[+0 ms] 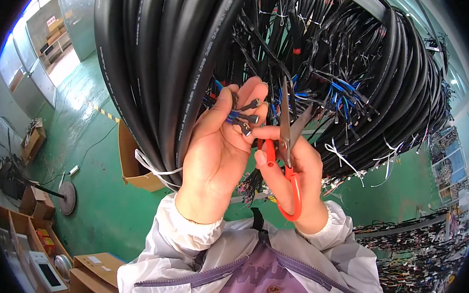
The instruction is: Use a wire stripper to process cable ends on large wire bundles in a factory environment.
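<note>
My left hand (pixel 213 156) is palm up, its thumb and fingers closed around a few thin blue wires with dark terminal ends (pixel 248 119) that stick out over the fingers. My right hand (pixel 306 166) grips a pair of scissors (pixel 286 124) with red handles. Their blades point upward and stand apart, with nothing visibly between them. One finger of the right hand reaches across to the terminals in my left palm. Behind the left hand hang thick black cables (pixel 186 58). To the right of the blades is another cluster of blue wires with terminal ends (pixel 347 96).
A big hanging coil of black cables (pixel 403 93), tied with white ties (pixel 342 156), fills the upper right. Cardboard boxes (pixel 139 163), a round-based stand (pixel 67 198) and a wooden shelf (pixel 20 235) are on the left. More wire bundles (pixel 413 254) lie at lower right.
</note>
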A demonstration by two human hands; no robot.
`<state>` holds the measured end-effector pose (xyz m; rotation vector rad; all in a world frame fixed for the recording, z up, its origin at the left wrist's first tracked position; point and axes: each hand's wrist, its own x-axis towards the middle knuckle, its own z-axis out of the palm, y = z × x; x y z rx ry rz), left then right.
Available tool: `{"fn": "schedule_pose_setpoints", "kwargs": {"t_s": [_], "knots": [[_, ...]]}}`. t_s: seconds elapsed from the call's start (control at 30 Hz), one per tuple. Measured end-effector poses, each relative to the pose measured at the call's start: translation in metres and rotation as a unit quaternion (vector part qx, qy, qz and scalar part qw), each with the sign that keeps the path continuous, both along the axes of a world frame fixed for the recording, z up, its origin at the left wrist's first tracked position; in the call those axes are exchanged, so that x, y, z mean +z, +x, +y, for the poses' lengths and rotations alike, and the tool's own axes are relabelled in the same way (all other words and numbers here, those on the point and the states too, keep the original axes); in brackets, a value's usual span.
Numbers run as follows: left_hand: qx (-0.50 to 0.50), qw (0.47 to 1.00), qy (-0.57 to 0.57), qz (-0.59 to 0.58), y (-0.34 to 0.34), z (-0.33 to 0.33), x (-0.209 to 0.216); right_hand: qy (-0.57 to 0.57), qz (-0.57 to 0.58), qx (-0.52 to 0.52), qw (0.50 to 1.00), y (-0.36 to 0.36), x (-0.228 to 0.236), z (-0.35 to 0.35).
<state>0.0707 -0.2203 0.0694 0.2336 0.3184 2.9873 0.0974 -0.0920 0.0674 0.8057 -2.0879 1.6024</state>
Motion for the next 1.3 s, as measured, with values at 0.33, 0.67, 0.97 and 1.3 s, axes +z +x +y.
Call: {"fn": "schedule_pose_setpoints", "kwargs": {"t_s": [0.33,0.67,0.97,1.3], "knots": [[0.109,0.986,-0.111,0.058,-0.002,0.011,-0.007,0.030,0.124,-0.118,0.985,-0.031,-0.014,-0.013],[0.155,0.976,-0.114,0.101,-0.003,0.010,-0.032,-0.030,0.077,-0.101,0.991,-0.042,-0.016,-0.010],[0.207,0.967,-0.148,0.012,-0.006,0.005,-0.032,-0.071,-0.001,-0.069,0.995,-0.049,-0.013,-0.006],[0.187,0.968,-0.167,0.018,-0.002,0.006,-0.031,-0.047,0.120,-0.054,0.990,-0.034,-0.020,-0.010]]}}
